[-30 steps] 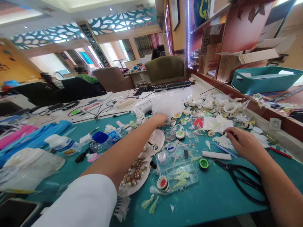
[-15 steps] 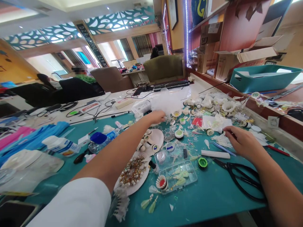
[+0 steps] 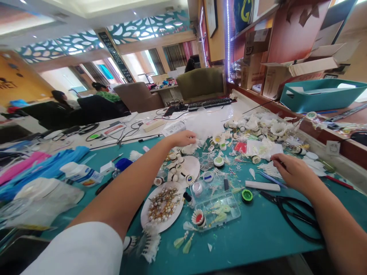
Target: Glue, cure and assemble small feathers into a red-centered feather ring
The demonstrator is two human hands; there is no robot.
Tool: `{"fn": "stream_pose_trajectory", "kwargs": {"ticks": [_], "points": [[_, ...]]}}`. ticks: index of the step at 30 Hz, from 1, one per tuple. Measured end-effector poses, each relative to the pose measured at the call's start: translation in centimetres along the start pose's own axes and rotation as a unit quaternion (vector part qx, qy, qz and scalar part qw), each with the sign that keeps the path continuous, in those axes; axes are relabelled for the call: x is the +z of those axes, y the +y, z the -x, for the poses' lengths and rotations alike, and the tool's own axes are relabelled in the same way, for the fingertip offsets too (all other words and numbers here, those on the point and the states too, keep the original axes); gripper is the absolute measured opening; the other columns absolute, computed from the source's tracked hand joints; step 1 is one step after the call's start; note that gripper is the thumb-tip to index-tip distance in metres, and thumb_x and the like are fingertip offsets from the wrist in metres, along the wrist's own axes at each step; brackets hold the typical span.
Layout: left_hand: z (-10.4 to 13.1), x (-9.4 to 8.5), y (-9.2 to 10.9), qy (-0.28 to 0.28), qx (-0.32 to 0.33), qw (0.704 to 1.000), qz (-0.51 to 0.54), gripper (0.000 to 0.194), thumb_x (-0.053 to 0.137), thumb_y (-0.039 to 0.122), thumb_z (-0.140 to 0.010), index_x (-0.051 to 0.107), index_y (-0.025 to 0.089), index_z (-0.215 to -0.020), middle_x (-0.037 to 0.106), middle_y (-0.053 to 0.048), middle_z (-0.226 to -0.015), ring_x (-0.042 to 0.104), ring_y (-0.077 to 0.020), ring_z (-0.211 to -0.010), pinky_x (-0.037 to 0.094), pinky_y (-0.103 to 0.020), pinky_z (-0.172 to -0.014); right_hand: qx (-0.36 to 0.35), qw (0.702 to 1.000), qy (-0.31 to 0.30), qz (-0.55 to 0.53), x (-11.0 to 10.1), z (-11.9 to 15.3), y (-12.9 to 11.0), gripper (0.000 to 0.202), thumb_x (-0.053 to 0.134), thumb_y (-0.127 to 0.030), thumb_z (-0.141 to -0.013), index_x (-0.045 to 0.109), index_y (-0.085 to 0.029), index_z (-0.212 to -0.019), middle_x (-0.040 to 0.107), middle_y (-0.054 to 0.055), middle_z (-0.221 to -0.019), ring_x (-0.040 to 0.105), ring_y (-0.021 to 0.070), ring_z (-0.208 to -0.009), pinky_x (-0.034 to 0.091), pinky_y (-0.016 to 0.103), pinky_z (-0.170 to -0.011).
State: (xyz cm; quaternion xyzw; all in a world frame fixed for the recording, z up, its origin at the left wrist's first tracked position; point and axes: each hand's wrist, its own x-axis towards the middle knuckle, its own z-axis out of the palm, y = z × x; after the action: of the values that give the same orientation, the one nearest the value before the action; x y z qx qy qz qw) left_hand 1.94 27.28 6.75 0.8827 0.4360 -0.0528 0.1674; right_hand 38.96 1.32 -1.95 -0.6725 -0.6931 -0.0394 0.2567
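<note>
My left hand (image 3: 184, 138) reaches across the table, its fingers curled together at the edge of a clear plastic bag (image 3: 199, 124). White feathery bits (image 3: 190, 148) show just under its fingertips; whatever they grip is hidden. On the right, my right hand (image 3: 288, 166) hovers or rests beside a white feather fan (image 3: 271, 170), fingers bent and close together. I cannot make out anything between them. Black-handled scissors (image 3: 299, 217) lie below that wrist. Nearer the middle are a white bar (image 3: 262, 186) and an open green pot (image 3: 247, 196).
Shuttlecocks (image 3: 179, 170) cluster by a plate. Another plate (image 3: 146, 217) carries beads. A clear compartment box (image 3: 220, 214) holds pale green pieces. More shuttlecocks (image 3: 252, 124) heap at the back right, below a teal basket (image 3: 323, 95). A white bottle (image 3: 82, 173) lies left.
My left hand has shifted slightly left and toward me, with white feathery bits now below it. My right hand stays almost where it was. The whole view has turned a little.
</note>
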Motion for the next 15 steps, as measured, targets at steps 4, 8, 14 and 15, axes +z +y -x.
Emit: {"fn": "stream_pose_trajectory", "kwargs": {"ticks": [4, 8, 14, 15], "points": [[0.6, 0.2, 0.0, 0.041, -0.003, 0.998, 0.052, 0.035, 0.065, 0.036, -0.099, 0.062, 0.016, -0.127, 0.065, -0.01, -0.128, 0.067, -0.0268, -0.109, 0.059, -0.047, -0.091, -0.005, 1.0, -0.002, -0.001, 0.1, 0.0, 0.0, 0.034, 0.039, -0.036, -0.096, 0.067, -0.018, -0.101, 0.076, 0.011, -0.088, 0.071, 0.0269, -0.077, 0.052, 0.036, -0.068], [1.1, -0.2, 0.6, 0.058, -0.017, 0.992, 0.111, 0.034, 0.065, 0.035, -0.099, 0.062, 0.016, -0.127, 0.065, -0.01, -0.127, 0.068, -0.0257, -0.108, 0.06, -0.046, -0.09, -0.007, 1.0, -0.001, 0.0, 0.2, 0.0, 0.0, 0.034, 0.038, -0.036, -0.096, 0.067, -0.018, -0.1, 0.076, 0.011, -0.088, 0.071, 0.0271, -0.078, 0.053, 0.036, -0.069], [2.2, -1.6, 1.1, 0.113, -0.056, 0.969, 0.211, 0.034, 0.065, 0.035, -0.099, 0.061, 0.016, -0.128, 0.065, -0.011, -0.127, 0.068, -0.0248, -0.107, 0.06, -0.046, -0.09, -0.012, 1.0, 0.002, -0.003, 0.2, 0.0, -0.1, 0.033, 0.039, -0.035, -0.096, 0.068, -0.019, -0.1, 0.076, 0.011, -0.09, 0.071, 0.0264, -0.078, 0.053, 0.036, -0.069], [2.4, -1.8, 1.1, 0.127, -0.063, 0.963, 0.228, 0.035, 0.065, 0.035, -0.099, 0.061, 0.016, -0.128, 0.065, -0.011, -0.127, 0.068, -0.025, -0.107, 0.06, -0.046, -0.09, -0.013, 1.0, 0.002, -0.003, 0.3, 0.0, 0.0, 0.033, 0.039, -0.035, -0.096, 0.068, -0.019, -0.1, 0.077, 0.011, -0.09, 0.072, 0.0264, -0.078, 0.053, 0.036, -0.07]]}}
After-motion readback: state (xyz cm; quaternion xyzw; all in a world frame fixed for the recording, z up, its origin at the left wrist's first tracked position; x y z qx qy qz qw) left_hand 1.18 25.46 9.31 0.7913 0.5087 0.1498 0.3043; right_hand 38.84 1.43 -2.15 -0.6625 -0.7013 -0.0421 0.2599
